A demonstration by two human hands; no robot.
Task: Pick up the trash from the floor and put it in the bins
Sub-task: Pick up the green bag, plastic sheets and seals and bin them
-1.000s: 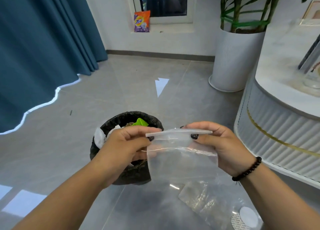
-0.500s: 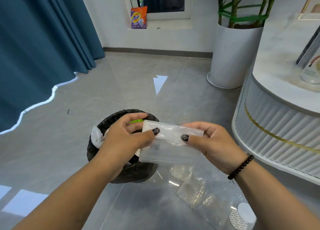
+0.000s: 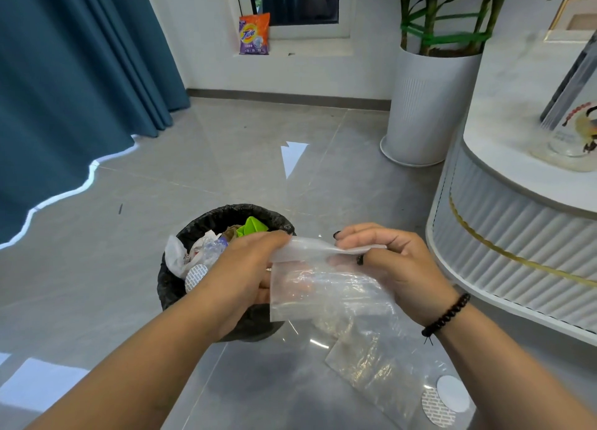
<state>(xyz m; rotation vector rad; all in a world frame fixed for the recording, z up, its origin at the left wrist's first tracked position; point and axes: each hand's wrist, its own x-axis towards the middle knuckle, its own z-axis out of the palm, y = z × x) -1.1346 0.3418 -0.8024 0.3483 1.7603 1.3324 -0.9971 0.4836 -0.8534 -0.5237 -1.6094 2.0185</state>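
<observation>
Clear plastic is what I have in both hands: a zip bag (image 3: 323,287) held by its top edge, hanging in front of me just above the floor. My left hand (image 3: 245,268) grasps the left end of the sealed strip, fingers curled over it, and my right hand (image 3: 391,264) pinches the right end between thumb and fingers. The body of the bag hangs loose and crumpled below my knuckles.

Below it, on the grey floor (image 3: 226,158), more trash is waiting near my right forearm: another clear bag (image 3: 378,365) lying flat, and two round foil seals (image 3: 444,400) that overlap each other at its near end.

Just beyond my left hand stands the bin (image 3: 174,287), lined in black, already well filled with crumpled wrappers, a round seal and a piece of green paper (image 3: 252,227). The bag I hold sits beside its rim on the right, not yet over the opening.

So I judge I am at the carry-and-drop step for this one piece. Next, the bag wants bunching small, moving left over the mouth and releasing, since light film may drift or catch on the heap. Then the flat bag and the seals.

Further off are a white planter (image 3: 426,106), a blue curtain (image 3: 64,74) and an orange packet (image 3: 254,33) on the sill.
</observation>
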